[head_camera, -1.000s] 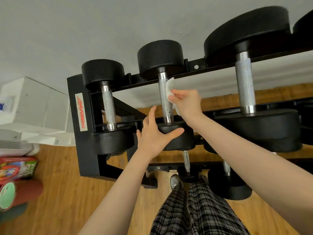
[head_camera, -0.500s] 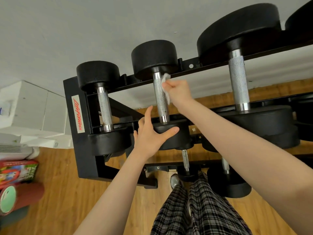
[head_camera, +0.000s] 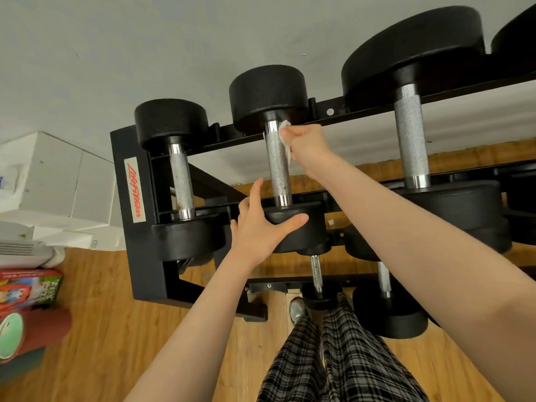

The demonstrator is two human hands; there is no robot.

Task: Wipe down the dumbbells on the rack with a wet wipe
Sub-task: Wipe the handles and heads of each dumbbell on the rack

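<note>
The wet wipe (head_camera: 285, 140) is bunched white against the far end of the knurled steel handle (head_camera: 277, 163) of the second dumbbell from the left on the top tier, right where the handle meets the far black head (head_camera: 268, 95). The right hand (head_camera: 306, 143) pinches the wipe with curled fingers and presses it to the right side of the handle. The left hand (head_camera: 261, 227) is spread with straight fingers, thumb lying across the near head (head_camera: 301, 227) of the same dumbbell, bracing it rather than gripping it.

As for progress, I judge the work to be at an early stage: the wipe is on this one handle only. The smallest dumbbell (head_camera: 179, 175) to the left and the large one (head_camera: 412, 134) to the right sit in the black rack (head_camera: 139, 227) with nothing on them, and whether either has been cleaned cannot be told. Lower tiers hold more dumbbells, partly hidden behind the arms. The heads of the current dumbbell probably remain to be done too.

Beyond the rack lie a wooden floor (head_camera: 95, 329), white boxes (head_camera: 55, 181) at the left, and plaid trousers (head_camera: 333, 361) below
</note>
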